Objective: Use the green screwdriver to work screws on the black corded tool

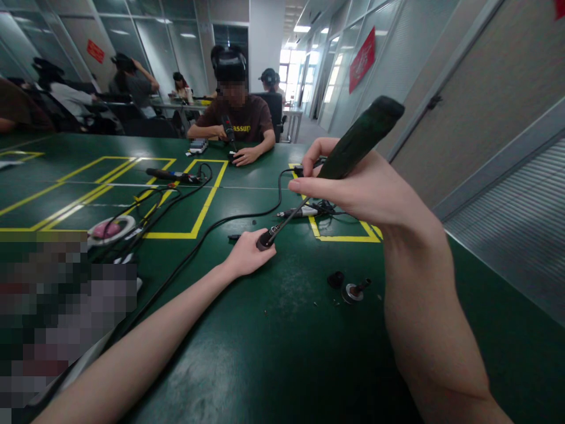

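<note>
My right hand (353,185) is closed around the dark handle of a screwdriver (362,138), held tilted over the table. Its thin metal shaft slants down to the left and meets the end of a small black cylindrical part (266,239). That part sits in the closed fingers of my left hand (248,254), low over the green tabletop; most of it is hidden by the hand. To the right on the table lie a small black cap-like piece (336,278) and a round metal-rimmed piece with a black stem (353,293), beside a few tiny bits.
A black cable (220,221) runs across the green table (291,341). Ahead lie a silver pen-shaped tool (304,211) and a black corded tool (170,175); a white ring-shaped roll (126,231) is at left. Opposite sits a person (238,115) handling a tool.
</note>
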Available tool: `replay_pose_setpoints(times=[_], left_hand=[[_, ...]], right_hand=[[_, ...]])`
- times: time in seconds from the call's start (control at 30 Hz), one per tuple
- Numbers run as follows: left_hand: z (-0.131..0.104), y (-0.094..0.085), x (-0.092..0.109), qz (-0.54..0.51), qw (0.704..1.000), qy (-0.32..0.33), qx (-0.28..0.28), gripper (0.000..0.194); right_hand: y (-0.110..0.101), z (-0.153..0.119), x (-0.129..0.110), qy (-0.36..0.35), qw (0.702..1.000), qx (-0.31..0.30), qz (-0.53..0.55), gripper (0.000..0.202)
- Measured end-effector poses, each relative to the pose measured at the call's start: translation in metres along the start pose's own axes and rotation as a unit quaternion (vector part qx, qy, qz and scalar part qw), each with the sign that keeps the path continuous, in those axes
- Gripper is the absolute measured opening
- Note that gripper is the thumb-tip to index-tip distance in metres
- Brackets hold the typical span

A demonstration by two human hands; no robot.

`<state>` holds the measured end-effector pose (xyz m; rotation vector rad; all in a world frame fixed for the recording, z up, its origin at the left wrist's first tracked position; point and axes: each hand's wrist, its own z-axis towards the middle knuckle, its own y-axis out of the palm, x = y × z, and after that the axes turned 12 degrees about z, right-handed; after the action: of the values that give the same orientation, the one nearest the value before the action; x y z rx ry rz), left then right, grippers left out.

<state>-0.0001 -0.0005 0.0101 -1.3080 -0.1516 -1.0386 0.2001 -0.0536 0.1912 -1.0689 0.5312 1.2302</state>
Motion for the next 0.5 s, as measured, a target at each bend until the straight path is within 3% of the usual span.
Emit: replay_pose_setpoints(times=[0.2, 0.4, 0.5], left_hand=[[-0.0004, 0.0006, -0.0015, -0.012, 1.0, -0.002, 0.004, 0.025], [-0.0005, 0.0003, -0.0007, -0.007, 1.0, -0.002, 0.005, 0.028], [-0.0008, -0.0003, -0.0001, -0.004, 1.0, -0.002, 0.005, 0.029]], right_hand=[[-0.001, 0.0008, -0.0044, -0.004, 0.999, -0.035, 0.028, 0.039], [0.0041, 0.0015, 0.0019, -0.023, 1.0, -0.003, 0.003, 0.047], [0.003, 0.001, 0.0003, -0.021, 1.0, 0.001, -0.005, 0.038]])
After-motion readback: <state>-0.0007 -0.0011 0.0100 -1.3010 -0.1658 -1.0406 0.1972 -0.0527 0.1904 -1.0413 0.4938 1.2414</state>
